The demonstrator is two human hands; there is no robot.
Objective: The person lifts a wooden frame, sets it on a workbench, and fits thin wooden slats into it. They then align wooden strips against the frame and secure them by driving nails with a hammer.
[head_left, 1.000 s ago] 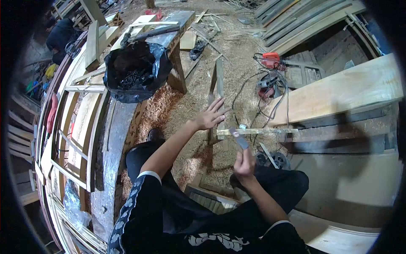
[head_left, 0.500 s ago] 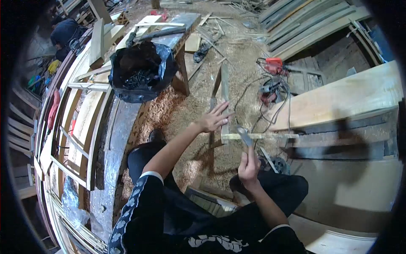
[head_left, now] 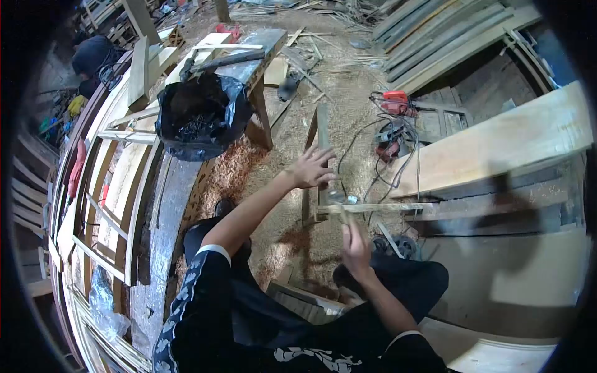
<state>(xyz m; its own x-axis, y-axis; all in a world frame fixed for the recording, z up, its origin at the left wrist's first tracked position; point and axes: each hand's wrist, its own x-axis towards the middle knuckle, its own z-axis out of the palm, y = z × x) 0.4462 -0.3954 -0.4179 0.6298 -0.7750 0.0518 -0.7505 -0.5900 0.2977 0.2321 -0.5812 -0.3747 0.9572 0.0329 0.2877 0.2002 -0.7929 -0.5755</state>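
Note:
My left hand [head_left: 310, 169] rests palm down, fingers spread, on an upright narrow wooden strip [head_left: 323, 133] where it meets a thin horizontal strip [head_left: 388, 207]. My right hand [head_left: 354, 240] grips the handle of a hammer [head_left: 339, 202], blurred by motion, with its metal head at the joint of the two strips. My dark trousers and a shoe [head_left: 224, 206] show below.
A black plastic bag [head_left: 199, 118] sits on a long workbench [head_left: 168, 205] at left, beside wooden frames [head_left: 106, 211]. Red power tools [head_left: 392, 102] and cables lie on the sawdust floor. A wide plank [head_left: 497, 146] spans the right. Another person [head_left: 93, 53] crouches far left.
The hammer head has come down from its raised position onto the joint of the strips. My left hand has stayed on the upright strip.

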